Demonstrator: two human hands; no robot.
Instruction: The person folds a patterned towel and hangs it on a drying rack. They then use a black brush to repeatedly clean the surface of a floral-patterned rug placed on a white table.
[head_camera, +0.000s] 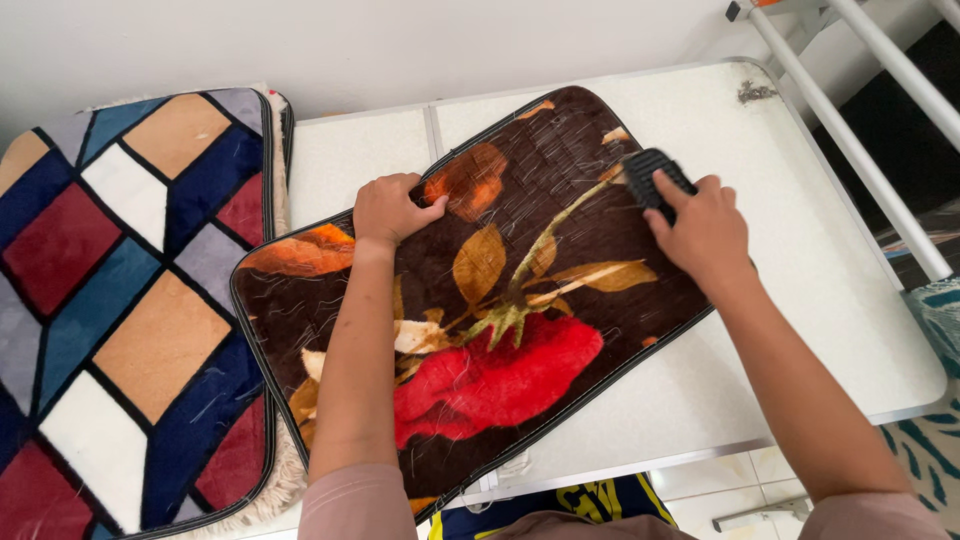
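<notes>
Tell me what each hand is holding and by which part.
The right hand grips a small black brush by its near end, pressed on the dark floral mat. The left hand holds nothing; it presses flat on the mat near its far edge.

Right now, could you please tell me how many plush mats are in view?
2: the dark brown floral plush mat lies on the white table under both hands; the geometric multicoloured plush mat lies at the left.

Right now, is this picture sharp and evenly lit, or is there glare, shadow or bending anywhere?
Head view: lighting soft and even, no hard glare on the white table; only faint shadows beside the left hand and the right hand holding the black brush. The floral mat and its stray hairs look sharp. The table edges and the white rails splay outward, a wide-lens effect.
</notes>
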